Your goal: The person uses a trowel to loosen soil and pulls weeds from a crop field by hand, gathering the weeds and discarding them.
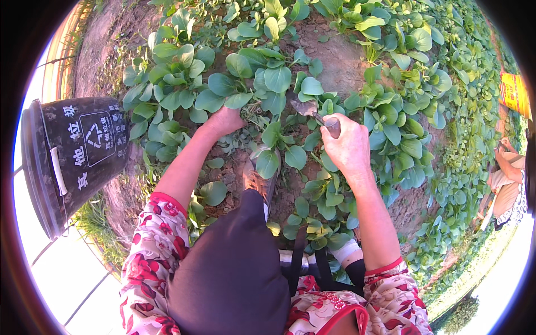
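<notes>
My right hand point(344, 144) grips the handle of a small hand trowel point(305, 108), its soiled metal blade among leaves at the upper middle. To its left, my left hand point(228, 122) reaches down among low weeds point(255, 119) under the broad green leaves; its fingers are partly hidden, so whether they hold anything does not show. A leafy green vegetable plant point(272, 79) stands between and above my hands. Another small leafy plant point(274, 144) grows beside my shoe point(259, 171).
A black plastic bin point(79, 146) with white writing stands at the left by a paved edge. Dense leafy greens point(402, 125) fill the right. Far right are a yellow bucket point(516, 94) and a crouching person point(508, 184). Bare soil point(335, 58) shows above.
</notes>
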Tool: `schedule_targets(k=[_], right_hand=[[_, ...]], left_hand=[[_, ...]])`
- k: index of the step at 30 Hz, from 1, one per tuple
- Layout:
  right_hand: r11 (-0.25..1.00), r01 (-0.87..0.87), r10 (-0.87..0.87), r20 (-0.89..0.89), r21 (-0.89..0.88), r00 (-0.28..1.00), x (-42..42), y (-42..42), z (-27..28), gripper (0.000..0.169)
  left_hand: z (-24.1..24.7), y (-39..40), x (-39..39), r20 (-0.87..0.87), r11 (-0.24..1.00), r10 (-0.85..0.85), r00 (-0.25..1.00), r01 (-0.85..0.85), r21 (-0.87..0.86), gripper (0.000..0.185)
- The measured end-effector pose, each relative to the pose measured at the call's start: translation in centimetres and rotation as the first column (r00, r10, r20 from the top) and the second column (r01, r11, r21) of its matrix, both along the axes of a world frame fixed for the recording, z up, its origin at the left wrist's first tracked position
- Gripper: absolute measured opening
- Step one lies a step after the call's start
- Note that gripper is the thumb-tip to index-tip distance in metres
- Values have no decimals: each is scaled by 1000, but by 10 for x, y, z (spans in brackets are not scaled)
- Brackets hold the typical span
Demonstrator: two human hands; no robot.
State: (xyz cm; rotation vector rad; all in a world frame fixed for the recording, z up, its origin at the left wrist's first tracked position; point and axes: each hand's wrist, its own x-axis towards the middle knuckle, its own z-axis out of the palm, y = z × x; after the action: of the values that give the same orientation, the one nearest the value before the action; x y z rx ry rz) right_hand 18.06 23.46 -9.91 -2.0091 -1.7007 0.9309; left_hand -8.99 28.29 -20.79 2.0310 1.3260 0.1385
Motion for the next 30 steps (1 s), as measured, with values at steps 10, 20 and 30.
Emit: schedule_targets(k=[10, 20, 30], right_hand=[[943, -330, 331, 79, -32, 940, -23, -7, -26, 16], [867, -495, 467, 250, 57, 848, -62, -18, -34, 11], [973, -230, 231, 62, -30, 971, -27, -8, -26, 19]], left_hand=[[-6, -3, -1, -166, 998, -58, 984, 51, -47, 54], [0, -11, 3, -240, 970, -124, 963, 168, 175, 46], [42, -34, -24, -107, 993, -72, 992, 82, 86, 38]])
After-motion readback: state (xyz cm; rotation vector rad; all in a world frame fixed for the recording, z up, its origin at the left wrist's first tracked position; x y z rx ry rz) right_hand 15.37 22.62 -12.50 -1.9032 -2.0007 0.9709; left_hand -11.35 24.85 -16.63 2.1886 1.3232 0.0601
